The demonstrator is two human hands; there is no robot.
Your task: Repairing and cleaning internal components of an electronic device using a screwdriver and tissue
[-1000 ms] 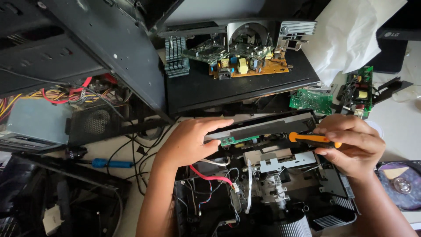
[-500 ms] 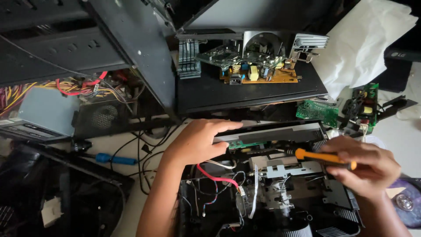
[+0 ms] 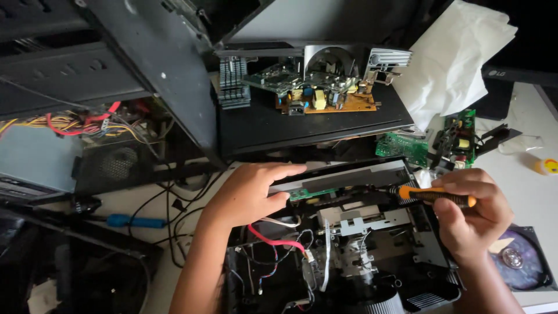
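Orange-handled screwdriver (image 3: 437, 196) over the opened black device chassis (image 3: 343, 250), near centre of the table (image 3: 537, 174).
Right hand (image 3: 468, 218) has its grip closed around the handle, tip pointing left; left hand (image 3: 247, 195) presses flat on the grey metal strip (image 3: 343, 180). Best to keep the tip square and the strip steadied.

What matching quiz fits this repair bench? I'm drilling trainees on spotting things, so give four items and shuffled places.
Things:
1. orange-handled screwdriver
2. blue-handled screwdriver
3. white cloth
4. disc

Places:
A. far right, top
B. in the right hand
C. lower right corner
D. on the table, outside the left hand

Pairs: 1-B, 2-D, 3-A, 4-C
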